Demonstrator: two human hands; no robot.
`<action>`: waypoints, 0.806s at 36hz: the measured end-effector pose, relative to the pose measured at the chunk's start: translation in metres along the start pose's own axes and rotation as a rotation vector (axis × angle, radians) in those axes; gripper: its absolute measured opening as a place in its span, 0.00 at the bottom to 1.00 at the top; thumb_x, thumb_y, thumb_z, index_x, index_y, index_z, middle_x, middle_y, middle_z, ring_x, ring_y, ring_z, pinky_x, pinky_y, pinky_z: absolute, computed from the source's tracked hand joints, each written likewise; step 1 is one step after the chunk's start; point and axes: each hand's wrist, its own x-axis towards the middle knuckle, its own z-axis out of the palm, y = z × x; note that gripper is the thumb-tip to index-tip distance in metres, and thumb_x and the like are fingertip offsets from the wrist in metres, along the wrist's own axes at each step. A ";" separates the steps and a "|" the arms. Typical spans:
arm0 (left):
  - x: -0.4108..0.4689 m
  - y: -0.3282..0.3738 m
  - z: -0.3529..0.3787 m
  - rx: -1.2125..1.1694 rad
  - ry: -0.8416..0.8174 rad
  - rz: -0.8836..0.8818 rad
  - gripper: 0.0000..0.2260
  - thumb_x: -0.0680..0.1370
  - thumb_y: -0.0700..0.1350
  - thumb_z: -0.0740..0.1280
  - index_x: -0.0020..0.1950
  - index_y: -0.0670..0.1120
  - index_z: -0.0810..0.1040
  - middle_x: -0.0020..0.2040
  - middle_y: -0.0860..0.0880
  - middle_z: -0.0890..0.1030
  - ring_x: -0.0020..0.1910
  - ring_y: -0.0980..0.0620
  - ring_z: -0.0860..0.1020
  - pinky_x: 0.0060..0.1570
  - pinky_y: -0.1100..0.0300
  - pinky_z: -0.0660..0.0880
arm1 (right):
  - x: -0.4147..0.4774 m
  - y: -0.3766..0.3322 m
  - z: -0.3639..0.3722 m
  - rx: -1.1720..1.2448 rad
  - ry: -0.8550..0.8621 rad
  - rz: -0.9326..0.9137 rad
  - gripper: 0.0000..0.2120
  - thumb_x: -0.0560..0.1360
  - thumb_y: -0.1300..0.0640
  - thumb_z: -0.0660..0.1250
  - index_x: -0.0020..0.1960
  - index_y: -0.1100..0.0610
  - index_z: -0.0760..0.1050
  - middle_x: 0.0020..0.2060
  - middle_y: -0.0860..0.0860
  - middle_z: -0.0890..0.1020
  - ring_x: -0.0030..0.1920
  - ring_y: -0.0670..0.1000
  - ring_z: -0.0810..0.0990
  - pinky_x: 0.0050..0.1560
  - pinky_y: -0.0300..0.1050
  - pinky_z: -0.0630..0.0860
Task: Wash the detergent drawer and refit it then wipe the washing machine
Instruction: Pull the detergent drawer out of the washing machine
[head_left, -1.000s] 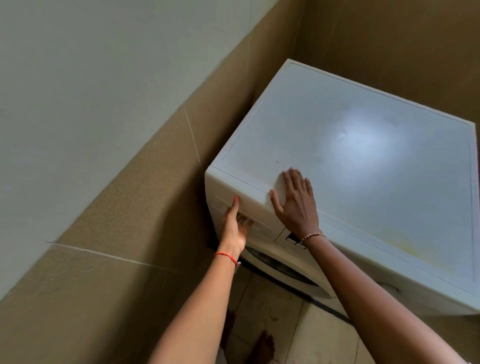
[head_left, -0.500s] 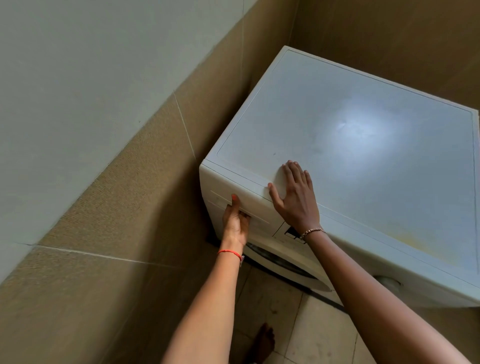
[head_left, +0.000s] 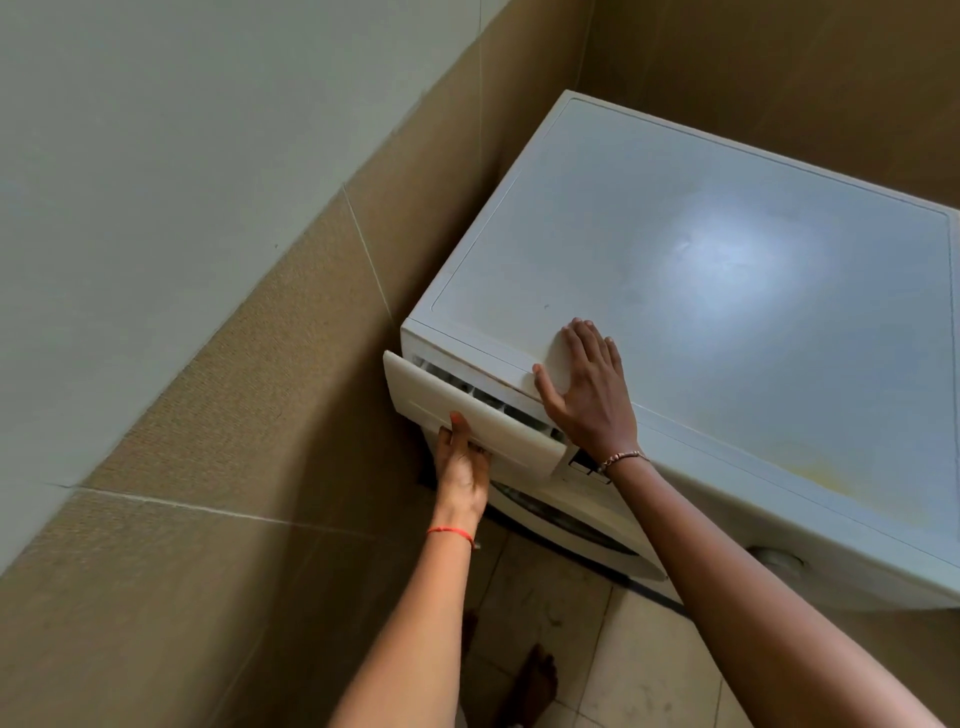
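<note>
A white front-loading washing machine (head_left: 701, 291) stands in the corner, its flat top dusty with a yellowish stain near the front right. Its white detergent drawer (head_left: 441, 402) at the front left corner is pulled out a short way, and a strip of its inner compartments shows behind the front panel. My left hand (head_left: 462, 467) grips the drawer's handle recess from below, thumb up on the panel. My right hand (head_left: 587, 389) lies flat on the machine's top at the front edge, fingers straight.
A tiled wall (head_left: 234, 415) runs close along the machine's left side, with only a narrow gap. Another wall stands behind the machine. The round door (head_left: 566, 525) sits below the drawer. My bare foot (head_left: 535, 680) stands on the tiled floor (head_left: 597, 649).
The detergent drawer, flush with the front before, has slid out a little with my left hand on its handle. My right hand stays flat on the top.
</note>
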 end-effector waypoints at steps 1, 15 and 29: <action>-0.001 0.000 -0.007 -0.004 0.018 -0.007 0.36 0.65 0.52 0.73 0.71 0.47 0.66 0.56 0.42 0.78 0.56 0.46 0.78 0.47 0.54 0.78 | 0.000 0.000 0.000 -0.004 -0.005 0.001 0.31 0.78 0.44 0.58 0.73 0.63 0.60 0.74 0.57 0.61 0.75 0.54 0.56 0.76 0.49 0.48; -0.039 0.003 -0.063 0.001 0.031 -0.041 0.26 0.73 0.49 0.65 0.70 0.48 0.68 0.57 0.42 0.79 0.56 0.46 0.78 0.47 0.52 0.77 | -0.002 -0.001 -0.001 -0.007 -0.037 0.006 0.31 0.78 0.44 0.57 0.74 0.62 0.58 0.74 0.57 0.59 0.75 0.53 0.54 0.76 0.49 0.46; -0.069 0.014 -0.084 0.005 -0.031 -0.037 0.27 0.73 0.51 0.64 0.71 0.49 0.67 0.61 0.41 0.77 0.60 0.44 0.76 0.50 0.48 0.76 | -0.015 -0.005 -0.002 -0.053 -0.101 -0.012 0.29 0.81 0.46 0.52 0.76 0.61 0.53 0.76 0.55 0.55 0.76 0.51 0.50 0.76 0.46 0.43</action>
